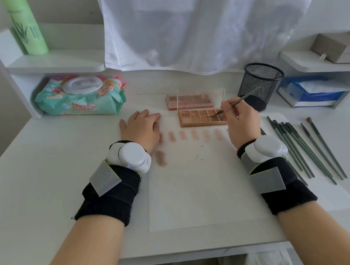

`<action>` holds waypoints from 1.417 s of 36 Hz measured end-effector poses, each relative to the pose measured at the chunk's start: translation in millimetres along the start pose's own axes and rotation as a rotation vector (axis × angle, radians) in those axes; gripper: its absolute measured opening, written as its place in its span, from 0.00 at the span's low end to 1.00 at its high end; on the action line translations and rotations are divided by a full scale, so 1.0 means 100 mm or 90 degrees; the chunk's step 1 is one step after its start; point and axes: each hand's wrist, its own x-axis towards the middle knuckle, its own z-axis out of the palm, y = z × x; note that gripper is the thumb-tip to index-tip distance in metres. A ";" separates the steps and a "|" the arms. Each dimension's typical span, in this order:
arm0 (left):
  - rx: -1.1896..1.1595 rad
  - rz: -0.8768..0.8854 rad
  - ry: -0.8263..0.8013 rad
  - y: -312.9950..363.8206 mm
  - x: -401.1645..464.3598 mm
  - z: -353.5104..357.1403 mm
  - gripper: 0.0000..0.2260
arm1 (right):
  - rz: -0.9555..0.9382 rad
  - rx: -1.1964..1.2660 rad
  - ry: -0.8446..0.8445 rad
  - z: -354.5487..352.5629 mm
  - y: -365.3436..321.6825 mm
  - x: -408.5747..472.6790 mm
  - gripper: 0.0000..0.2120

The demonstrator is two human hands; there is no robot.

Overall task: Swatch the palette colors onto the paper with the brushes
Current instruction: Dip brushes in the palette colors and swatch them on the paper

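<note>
The right hand (239,119) pinches a thin brush (236,101) between curled fingers, its handle slanting up toward two o'clock and its tip dipped in a pan near the right end of the open palette (201,116). The palette lies at twelve o'clock of the paper (196,188), its clear lid raised behind it. The left hand (143,129) rests flat, fingers relaxed and straight, on the paper's upper left corner. A row of pinkish swatches (194,134) runs across the top of the sheet between the hands, with one more swatch (161,158) below at the left.

At three o'clock of the paper lie spare brushes (305,148), side by side. A black mesh cup (259,84) stands at one o'clock, just beyond the right hand. The white desk (40,188) carries a pack of wipes (81,96) at eleven o'clock under a small shelf holding a green bottle (25,25). A white cloth (208,17) hangs at the back; a shelf at far right holds a grey box (335,49).
</note>
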 end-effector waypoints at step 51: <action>0.012 0.047 0.053 -0.16 0.06 0.02 0.15 | -0.077 0.055 -0.208 0.23 -0.55 -0.69 0.11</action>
